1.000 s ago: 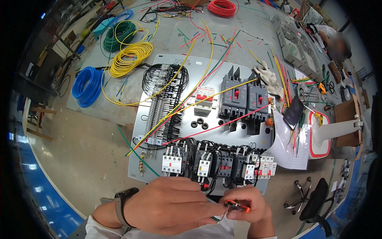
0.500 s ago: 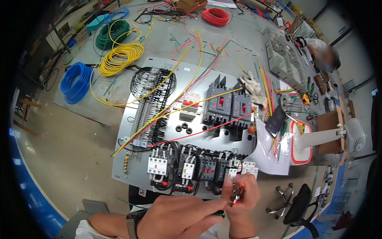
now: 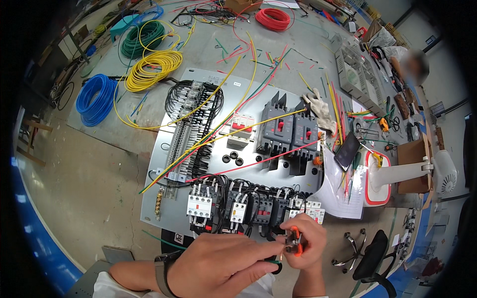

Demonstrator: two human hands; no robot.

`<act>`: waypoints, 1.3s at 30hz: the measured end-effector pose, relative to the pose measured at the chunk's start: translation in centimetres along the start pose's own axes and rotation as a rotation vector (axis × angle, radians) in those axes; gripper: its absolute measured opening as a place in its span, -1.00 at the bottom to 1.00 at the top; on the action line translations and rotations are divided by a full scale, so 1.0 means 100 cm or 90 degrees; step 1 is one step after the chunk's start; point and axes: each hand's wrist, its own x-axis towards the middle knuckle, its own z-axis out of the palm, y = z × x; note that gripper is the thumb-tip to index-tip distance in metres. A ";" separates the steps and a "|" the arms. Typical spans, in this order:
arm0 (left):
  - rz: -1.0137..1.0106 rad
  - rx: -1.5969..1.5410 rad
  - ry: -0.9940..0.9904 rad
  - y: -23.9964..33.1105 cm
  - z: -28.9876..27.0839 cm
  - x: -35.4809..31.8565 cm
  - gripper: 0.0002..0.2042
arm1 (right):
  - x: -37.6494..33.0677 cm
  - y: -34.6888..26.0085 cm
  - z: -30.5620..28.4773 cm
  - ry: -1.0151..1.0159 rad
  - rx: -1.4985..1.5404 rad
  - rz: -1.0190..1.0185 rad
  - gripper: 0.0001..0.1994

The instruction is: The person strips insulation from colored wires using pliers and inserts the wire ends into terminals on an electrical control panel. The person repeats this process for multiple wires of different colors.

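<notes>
From where I stand, both bare hands are close together at the near edge of a flat silver metal mounting plate, just short of its row of black-and-white contactors. The left hand, with a dark watch on a grey strap at its wrist, pinches a thin green insulated wire near its tip between thumb and forefinger; the wire's tail shows again to the left, past the plate's near left corner. The right hand has its fingers wrapped round a small hand tool with bright orange handles, its working end just beside the wire's tip. Whether the tool's jaws are closed on the wire I cannot tell: fingers hide them. The left forefinger reaches almost to the tool, so to my eye a slip of the wire could bring skin against an edge. Squeezing too hard or at a slant might nick the copper, and a loose pinch would let the wire twist or slide. The tail could snag on the left forearm and tug the tip askew. Farther off, a long yellow wire and a straight red wire lie loose across the plate, where a careless sleeve could drag them out of place.
</notes>
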 end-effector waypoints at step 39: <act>0.111 0.133 0.038 -0.011 0.013 0.005 -0.74 | 0.000 0.002 -0.011 0.010 -0.031 0.005 -0.75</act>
